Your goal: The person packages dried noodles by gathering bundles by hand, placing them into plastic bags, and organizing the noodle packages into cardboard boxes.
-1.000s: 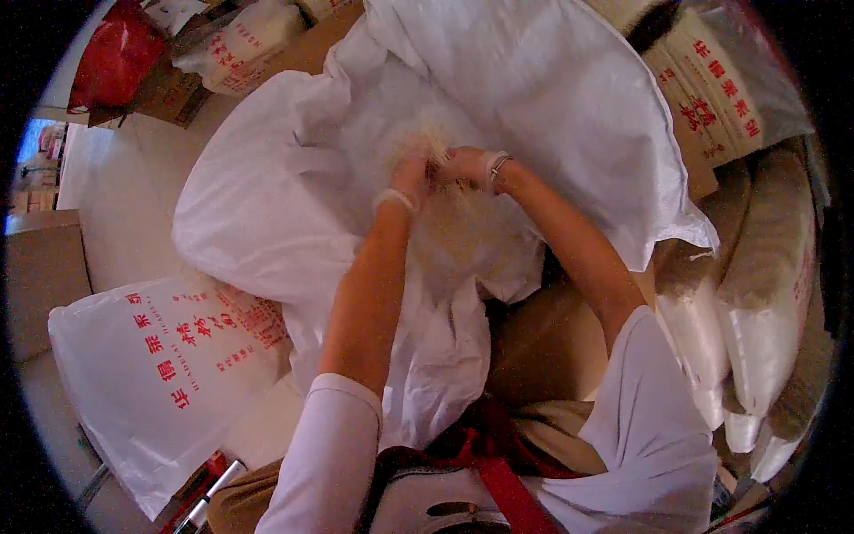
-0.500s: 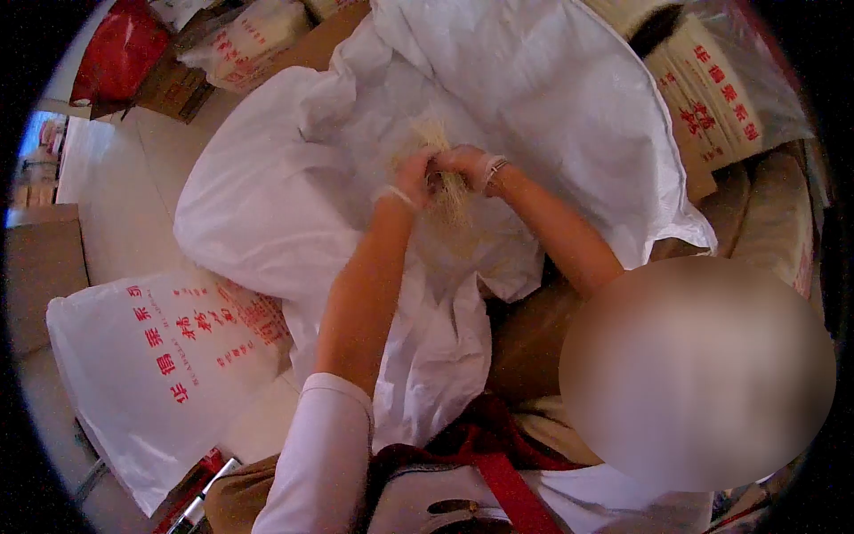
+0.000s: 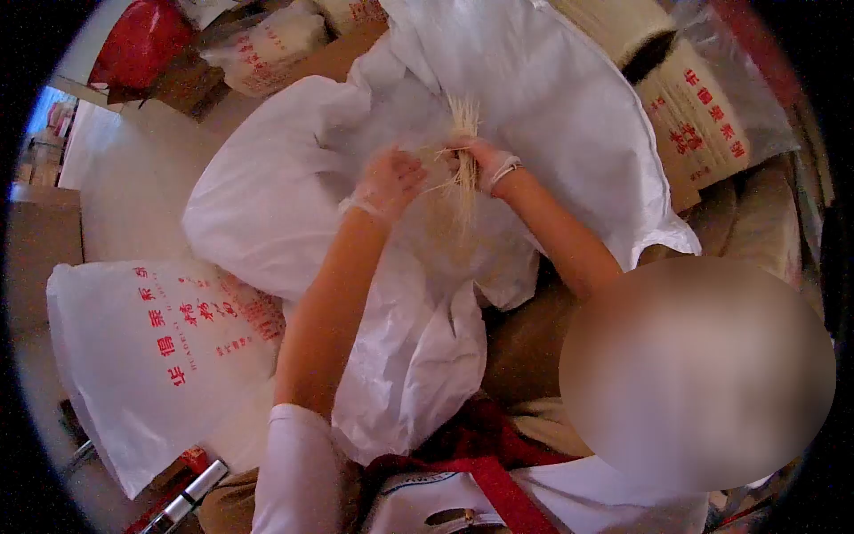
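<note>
My right hand (image 3: 483,163), in a thin clear glove, is closed round a bundle of dry, pale rice noodles (image 3: 465,200). The bundle stands roughly upright, its strands sticking out above and below the fist. A few loose strands jut left from it toward my left hand (image 3: 391,182). That hand, gloved too, is apart from the bundle, its fingers loosely curled and slightly spread. Both hands are over the mouth of a large white woven sack (image 3: 267,178), which lies spread in front of me. More pale strands seem to lie inside it, though blurred.
At the left lies a white plastic bag with red print (image 3: 169,347). Packed noodle bags (image 3: 698,125) stand at the upper right. Another printed bag (image 3: 271,53) and a red bag (image 3: 142,44) are at the upper left. A cardboard box (image 3: 44,240) stands at the left edge.
My left hand has let go of the bundle and moved a little to the left. My right hand still holds the noodles, now slightly farther right in view.
</note>
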Motion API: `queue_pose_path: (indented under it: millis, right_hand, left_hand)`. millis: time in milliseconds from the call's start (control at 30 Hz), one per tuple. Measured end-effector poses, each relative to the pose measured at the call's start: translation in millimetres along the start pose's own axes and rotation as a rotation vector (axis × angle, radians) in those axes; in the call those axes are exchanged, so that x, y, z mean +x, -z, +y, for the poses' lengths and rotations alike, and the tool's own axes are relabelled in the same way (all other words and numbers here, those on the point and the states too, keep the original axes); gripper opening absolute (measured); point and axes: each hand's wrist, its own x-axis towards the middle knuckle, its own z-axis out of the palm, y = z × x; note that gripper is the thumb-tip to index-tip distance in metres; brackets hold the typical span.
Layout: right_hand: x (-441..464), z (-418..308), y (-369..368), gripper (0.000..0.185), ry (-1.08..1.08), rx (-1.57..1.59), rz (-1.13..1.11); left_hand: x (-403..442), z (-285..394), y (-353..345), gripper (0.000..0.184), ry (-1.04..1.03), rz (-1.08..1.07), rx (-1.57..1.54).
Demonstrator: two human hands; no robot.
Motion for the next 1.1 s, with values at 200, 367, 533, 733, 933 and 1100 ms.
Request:
queue_pose_path:
  millis: [200, 367, 533, 733, 933, 1100]
  right_hand:
    - [-31, -37, -23, 0.014, 0.013, 0.082, 0.215]
    - [-56, -94, -65, 0.02, 0.098, 0.14, -0.078]
    - [-108, -138, -209, 0.023, 0.397, -0.155, -0.219]
    - [-145, -160, -419, 0.019, 0.472, -0.129, -0.369]
    - [-96, -138, -550, 0.014, 0.573, -0.475, -0.722]
    - [-112, 5, -594, 0.012, 0.115, -0.528, -0.849]
  left_hand:
    - [-142, 71, -104, 0.025, 0.018, 0.425, -0.045]
    - [-296, 110, -129, 0.032, 0.416, 0.137, 0.049]
    - [-419, 208, -139, 0.03, 0.473, 0.067, -0.019]
    - [-539, 303, -109, 0.033, -0.362, 0.024, 0.233]
    - [-551, 375, -7, 0.048, -0.745, 0.977, 0.791]
    - [-510, 380, 83, 0.055, -0.443, 0.984, 1.114]
